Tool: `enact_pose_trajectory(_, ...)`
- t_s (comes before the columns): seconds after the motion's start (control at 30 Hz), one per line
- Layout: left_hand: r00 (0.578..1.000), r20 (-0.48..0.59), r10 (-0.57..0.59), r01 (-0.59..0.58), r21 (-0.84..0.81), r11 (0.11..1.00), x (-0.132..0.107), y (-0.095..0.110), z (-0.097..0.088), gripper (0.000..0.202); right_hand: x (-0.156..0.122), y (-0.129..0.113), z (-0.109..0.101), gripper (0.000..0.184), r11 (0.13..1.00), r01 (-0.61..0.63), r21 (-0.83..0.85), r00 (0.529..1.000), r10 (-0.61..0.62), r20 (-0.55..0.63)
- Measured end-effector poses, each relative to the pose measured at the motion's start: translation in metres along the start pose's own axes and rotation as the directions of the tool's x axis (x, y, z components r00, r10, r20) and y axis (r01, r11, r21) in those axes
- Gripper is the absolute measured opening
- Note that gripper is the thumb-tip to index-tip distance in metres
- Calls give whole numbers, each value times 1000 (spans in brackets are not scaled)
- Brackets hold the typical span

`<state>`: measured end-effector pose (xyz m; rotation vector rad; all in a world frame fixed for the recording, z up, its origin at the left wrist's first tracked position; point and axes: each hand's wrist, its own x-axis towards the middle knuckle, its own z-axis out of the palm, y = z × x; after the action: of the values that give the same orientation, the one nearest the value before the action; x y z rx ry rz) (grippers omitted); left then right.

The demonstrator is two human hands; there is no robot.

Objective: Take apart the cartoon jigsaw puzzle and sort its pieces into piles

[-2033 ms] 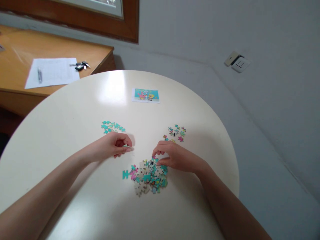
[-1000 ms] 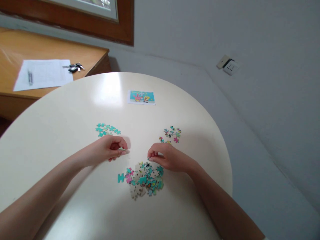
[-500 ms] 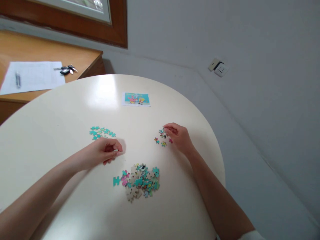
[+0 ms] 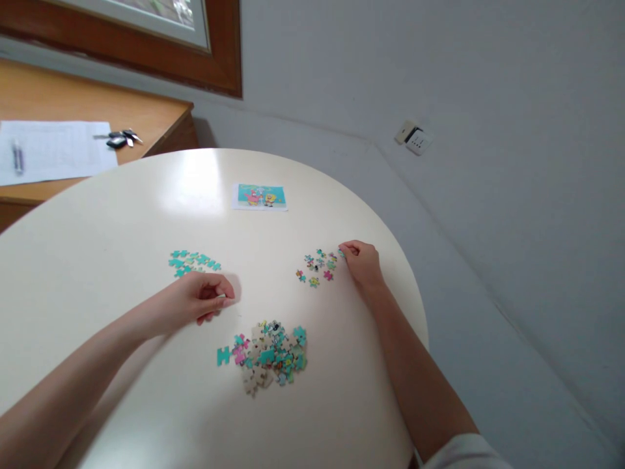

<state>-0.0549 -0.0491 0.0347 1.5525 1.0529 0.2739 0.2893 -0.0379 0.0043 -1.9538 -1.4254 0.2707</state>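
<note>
A heap of mixed jigsaw pieces [image 4: 271,355] lies on the round cream table [image 4: 122,215] in front of me. My left hand [image 4: 198,301] rests on the table, fingers curled in a pinch; what it holds, if anything, is hidden. Just beyond it lies a small group of teal pieces [image 4: 193,262]. My right hand [image 4: 361,264] is stretched out to the right edge of a cluster of multicoloured pieces [image 4: 317,266], fingertips pinched at a piece there. A small cartoon reference picture [image 4: 260,196] lies farther back.
A wooden desk [image 4: 161,120] stands behind the table at the left, with a sheet of paper [image 4: 53,150], a pen [image 4: 17,156] and keys [image 4: 120,138] on it. A framed picture [image 4: 215,58] and a wall socket [image 4: 414,138] are on the grey wall.
My right hand left the near heap and reached out to the multicoloured cluster on the right, then slid to its right edge. My left hand stayed curled. The view drifted rightward.
</note>
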Motion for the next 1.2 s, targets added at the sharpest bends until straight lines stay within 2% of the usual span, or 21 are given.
enact_pose_trajectory(0.27,1000,3,-2,2,-16,1000,1,-2,0,29,0,2,3,17,999,38,25,999,-38,28)
enact_pose_trajectory(0.7,1000,-29,-8,7,-20,1000,0,2,2,26,-1,2,5,13,996,79,-51,997,-78,20)
enact_pose_trajectory(0.9,999,-43,-27,26,-43,999,0,2,2,19,-8,-20,-1,13,995,92,33,993,-89,-78)
enact_pose_trajectory(0.97,998,-47,-29,27,-48,999,0,2,2,18,-18,-35,-1,12,983,164,88,986,-161,-36)
enact_pose_trajectory(1.03,998,-51,-27,24,-53,998,0,1,1,18,-32,-51,2,13,942,290,166,949,-306,81)
enact_pose_trajectory(1.07,998,-51,-27,24,-56,998,0,1,1,19,-41,-59,4,12,907,363,213,905,-398,152)
enact_pose_trajectory(1.13,998,-47,-32,29,-61,998,0,0,1,21,-58,-73,8,10,816,477,327,754,-571,324)
enact_pose_trajectory(1.2,998,-48,-41,37,-68,997,1,0,1,22,-71,-83,10,7,751,515,413,620,-659,425)
